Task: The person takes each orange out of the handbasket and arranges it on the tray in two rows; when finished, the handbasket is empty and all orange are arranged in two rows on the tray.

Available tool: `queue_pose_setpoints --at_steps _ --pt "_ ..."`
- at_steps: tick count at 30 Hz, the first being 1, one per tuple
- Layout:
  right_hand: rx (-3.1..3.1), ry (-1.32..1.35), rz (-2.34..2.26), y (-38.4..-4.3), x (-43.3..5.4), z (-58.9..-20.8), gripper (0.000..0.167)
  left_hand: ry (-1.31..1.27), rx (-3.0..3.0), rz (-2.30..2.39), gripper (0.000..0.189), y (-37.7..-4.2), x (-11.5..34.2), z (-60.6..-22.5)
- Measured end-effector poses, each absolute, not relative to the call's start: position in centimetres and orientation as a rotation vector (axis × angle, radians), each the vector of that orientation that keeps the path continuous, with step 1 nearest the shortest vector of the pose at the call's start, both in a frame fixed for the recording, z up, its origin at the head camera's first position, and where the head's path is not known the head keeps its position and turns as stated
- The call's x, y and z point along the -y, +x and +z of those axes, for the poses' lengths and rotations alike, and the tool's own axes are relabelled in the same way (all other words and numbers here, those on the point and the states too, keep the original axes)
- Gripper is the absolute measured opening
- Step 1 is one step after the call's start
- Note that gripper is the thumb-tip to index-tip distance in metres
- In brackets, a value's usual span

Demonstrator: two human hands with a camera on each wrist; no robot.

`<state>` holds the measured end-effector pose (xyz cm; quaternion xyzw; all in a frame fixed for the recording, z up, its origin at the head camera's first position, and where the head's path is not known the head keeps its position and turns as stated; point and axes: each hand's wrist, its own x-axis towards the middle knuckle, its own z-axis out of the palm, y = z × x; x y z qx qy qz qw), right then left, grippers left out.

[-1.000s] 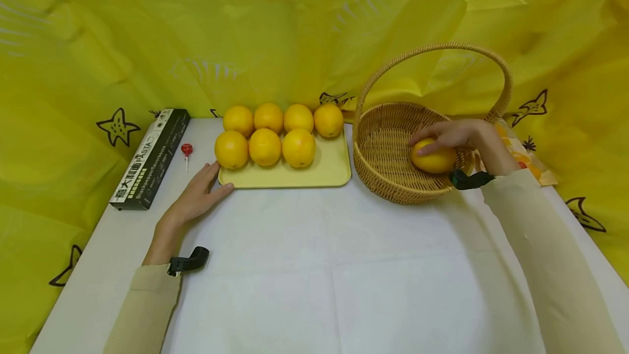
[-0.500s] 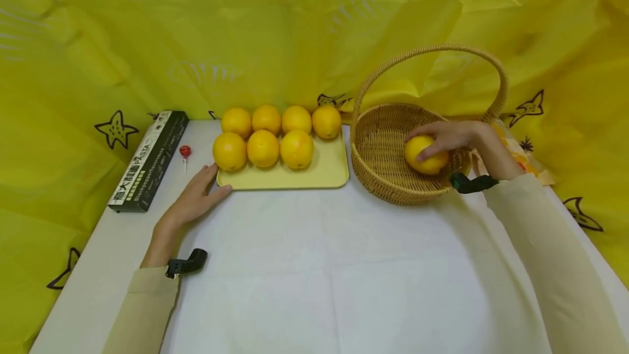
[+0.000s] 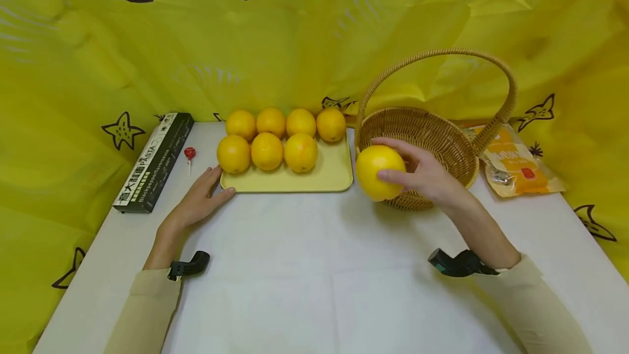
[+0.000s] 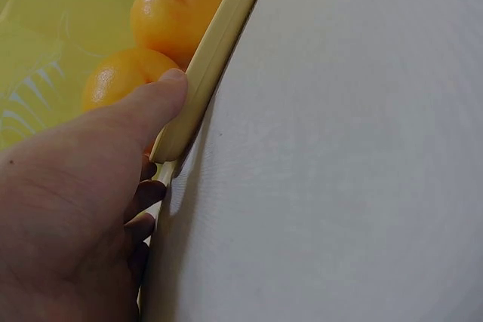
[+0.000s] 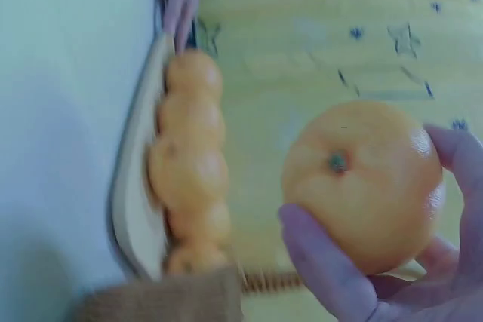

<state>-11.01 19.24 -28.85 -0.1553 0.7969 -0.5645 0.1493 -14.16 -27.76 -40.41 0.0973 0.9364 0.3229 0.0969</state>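
Observation:
In the head view, my right hand (image 3: 422,171) grips an orange (image 3: 378,172), held up in front of the wicker basket (image 3: 417,119) and overlapping its left side. The right wrist view shows the stem end of this orange (image 5: 362,186) between thumb and fingers. My left hand (image 3: 199,198) rests at the front left corner of a yellow tray (image 3: 329,171). Its thumb (image 4: 162,99) lies on the rim in the left wrist view, and the other fingers are at the tray's outer side. Several oranges (image 3: 267,151) sit on the tray in two rows.
Left of the tray lie a black and white pasta box (image 3: 156,165) and a red lollipop (image 3: 189,153). An orange and white snack bag (image 3: 521,165) lies right of the basket. A yellow patterned cloth (image 3: 290,42) hangs behind the white table (image 3: 275,261).
My right hand has lifted the orange out of the basket and carried it left and toward me. More of the snack bag shows now. The left hand stays at the tray corner.

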Motion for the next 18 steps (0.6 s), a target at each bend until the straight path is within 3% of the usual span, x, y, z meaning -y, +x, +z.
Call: queue_pose_setpoints --at_steps 7,14,18 --pt "-2.353 -0.43 -1.636 -10.4 -15.2 -30.9 0.055 0.28 -2.773 0.967 0.083 -14.3 27.6 -40.7" --pt "-2.625 -0.613 -1.567 -11.8 -11.2 -33.4 0.046 0.275 -2.762 0.962 0.083 -14.2 27.8 -40.2" --pt "-2.91 -0.508 -1.41 -13.1 -9.1 -34.3 0.047 0.289 -2.761 0.959 0.082 -14.2 27.8 -40.2"
